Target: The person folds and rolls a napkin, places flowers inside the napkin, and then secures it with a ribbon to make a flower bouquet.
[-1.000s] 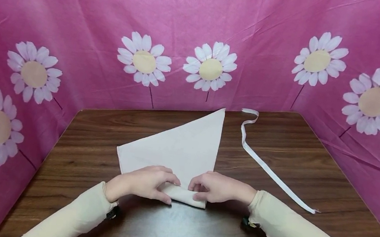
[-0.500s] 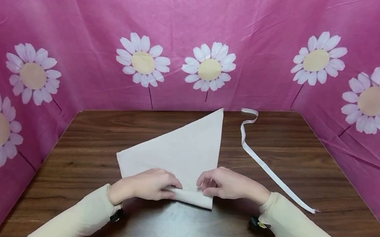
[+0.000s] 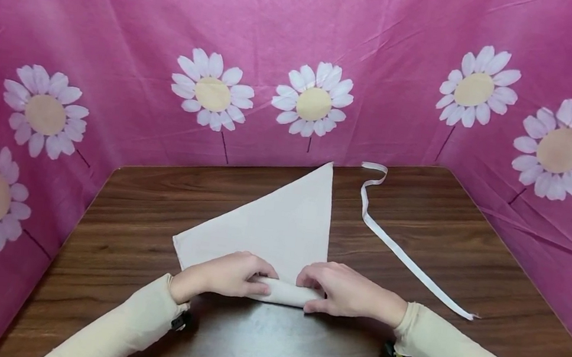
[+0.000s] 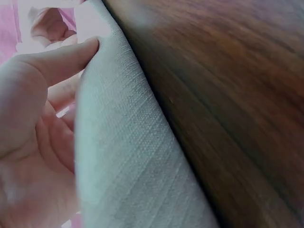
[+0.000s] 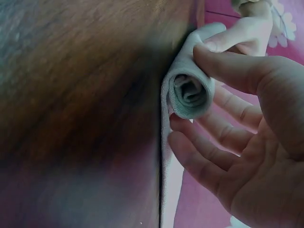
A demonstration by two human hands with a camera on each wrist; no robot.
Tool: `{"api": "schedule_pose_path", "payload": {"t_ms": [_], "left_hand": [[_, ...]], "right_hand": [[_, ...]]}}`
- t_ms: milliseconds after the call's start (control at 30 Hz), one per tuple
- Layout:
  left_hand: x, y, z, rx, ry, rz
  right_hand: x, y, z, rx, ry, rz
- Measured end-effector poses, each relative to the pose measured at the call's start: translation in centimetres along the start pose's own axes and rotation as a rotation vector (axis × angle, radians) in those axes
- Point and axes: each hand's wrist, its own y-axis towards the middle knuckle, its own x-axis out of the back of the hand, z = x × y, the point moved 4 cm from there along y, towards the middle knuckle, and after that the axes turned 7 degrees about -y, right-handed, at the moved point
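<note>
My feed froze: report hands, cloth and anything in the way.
Left hand, right hand: holding cloth by rolled near edge. Far part unrolled. White strap at right, apart from cloth.

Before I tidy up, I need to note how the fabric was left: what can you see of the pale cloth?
The off-white cloth looks woven, with fine ribbing. Its near edge is wound into a roll, whose spiral end shows in the right wrist view. The rest lies spread on the wooden table, with one corner pointing away and another at left. The left hand and right hand hold the roll.
</note>
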Motion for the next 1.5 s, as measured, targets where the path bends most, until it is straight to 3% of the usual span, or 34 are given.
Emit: {"api": "schedule_pose_path", "payload": {"t_ms": [200, 333, 567, 733, 967, 1300, 1500], "left_hand": [[0.8, 0.5, -1.3, -0.035, 0.156, -0.045], [1.2, 0.9, -2.0, -0.047, 0.173, -0.02], [1.0, 0.9, -1.6, -0.01, 0.207, 0.0], [0.8, 0.8, -1.3, -0.003, 0.199, -0.008], [0.7, 0.9, -0.7, -0.005, 0.189, -0.022], [1.1, 1.9, -0.3, 0.011, 0.126, -0.004], [1.4, 2.2, 0.1, 0.036, 0.094, 0.002]], "right_hand": [[0.2, 0.5, -0.6, 0.026, 0.007, -0.009], [0.3, 0.9, -1.2, 0.041, 0.061, 0.001], [0.2, 1.2, -2.3, 0.019, 0.176, 0.009], [0.0, 1.3, -2.7, 0.009, 0.225, 0.003], [0.3, 1.5, -2.7, 0.02, 0.208, -0.004], [4.0, 0.5, -4.2, -0.016, 0.199, -0.098], [2.7, 0.4, -3.7, 0.025, 0.174, -0.053]]}}
